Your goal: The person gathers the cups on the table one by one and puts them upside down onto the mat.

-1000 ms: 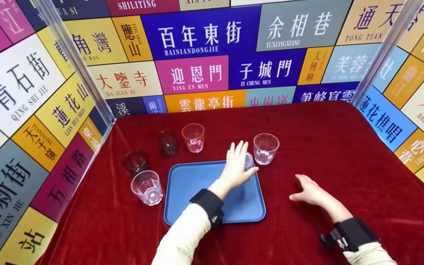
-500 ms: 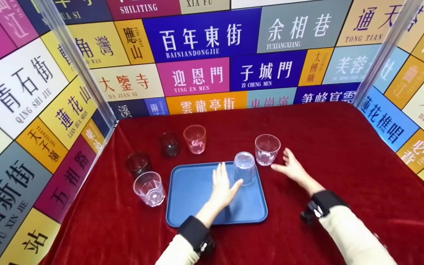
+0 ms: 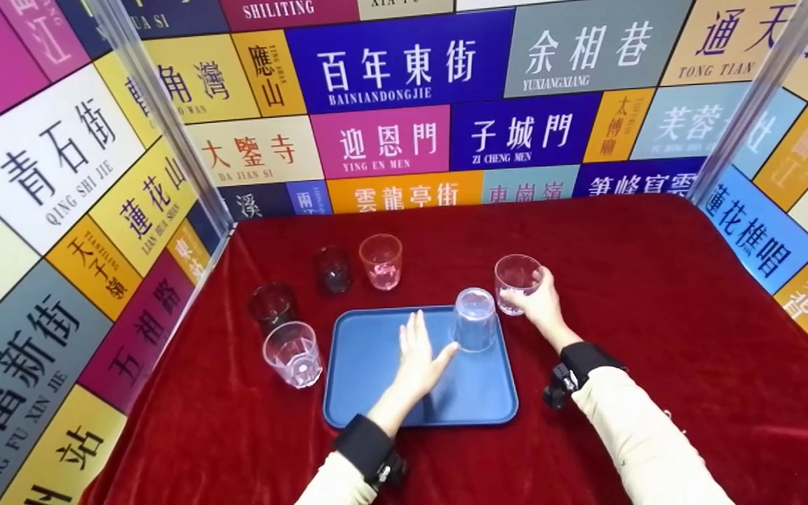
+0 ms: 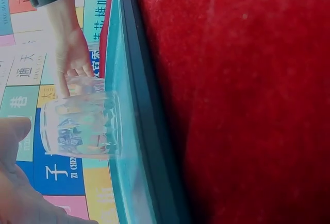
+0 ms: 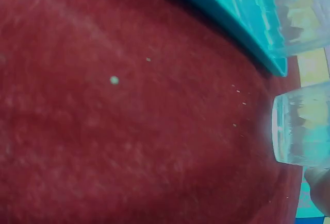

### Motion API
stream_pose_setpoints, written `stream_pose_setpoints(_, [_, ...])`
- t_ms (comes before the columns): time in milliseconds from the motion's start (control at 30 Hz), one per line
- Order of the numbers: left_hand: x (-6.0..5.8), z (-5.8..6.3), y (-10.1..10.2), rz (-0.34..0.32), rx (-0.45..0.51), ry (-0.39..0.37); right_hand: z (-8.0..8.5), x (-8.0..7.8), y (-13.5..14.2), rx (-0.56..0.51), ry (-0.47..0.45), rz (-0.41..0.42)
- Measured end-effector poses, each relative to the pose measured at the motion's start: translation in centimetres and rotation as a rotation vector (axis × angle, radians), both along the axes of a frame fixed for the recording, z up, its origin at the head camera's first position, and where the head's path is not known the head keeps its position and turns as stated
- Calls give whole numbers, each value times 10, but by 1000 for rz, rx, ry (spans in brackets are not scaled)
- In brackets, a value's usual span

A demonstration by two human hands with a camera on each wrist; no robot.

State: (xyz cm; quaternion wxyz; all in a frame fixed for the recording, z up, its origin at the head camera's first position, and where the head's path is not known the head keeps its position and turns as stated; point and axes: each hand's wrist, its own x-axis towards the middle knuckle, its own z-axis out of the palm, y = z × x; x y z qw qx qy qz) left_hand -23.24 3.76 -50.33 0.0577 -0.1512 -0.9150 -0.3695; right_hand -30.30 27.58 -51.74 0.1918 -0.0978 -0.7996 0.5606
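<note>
My right hand [image 3: 541, 306] reaches round a clear drinking glass [image 3: 514, 277], its thumb at the near side and fingers at the far side. This glass stands upright on the red cloth beyond the tray's back right corner; in the right wrist view a fingertip [image 5: 319, 188] shows beside the glass [image 5: 304, 126]. Over the blue tray [image 3: 376, 393] my left hand [image 3: 418, 361] hovers with straight fingers and thumb spread, holding nothing. Just right of it a clear glass [image 3: 475, 326] sits upside down on the tray; the left wrist view shows that glass [image 4: 82, 126] close up.
Left of the tray stand a clear glass [image 3: 295, 358] and a dark glass [image 3: 271, 306]. Behind the tray are another dark glass [image 3: 334, 270] and a pinkish glass [image 3: 381, 263]. Sign-covered panels [image 3: 397, 63] and metal posts [image 3: 172, 119] border the red-draped table.
My right hand has moved up and left to the clear glass and closed round it. My left hand has drawn back from the upside-down glass toward the tray's middle.
</note>
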Motion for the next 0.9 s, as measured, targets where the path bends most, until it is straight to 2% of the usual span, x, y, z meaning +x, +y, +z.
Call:
stream_pose_setpoints(267, [0,-3,-1,0,0,-27,-8,0,0,44,43,-38])
stream_pose_setpoints(533, [-1,-4,-2,8,18,-5,-7,-1,1,56,34,-71])
stream_pose_setpoints(733, [-1,-3,-2,1,14,0,5,6,2,8,22,-28])
stream_pose_setpoints(900, [0,-2,-1,-11,23,7,28,21,3,25,10,25])
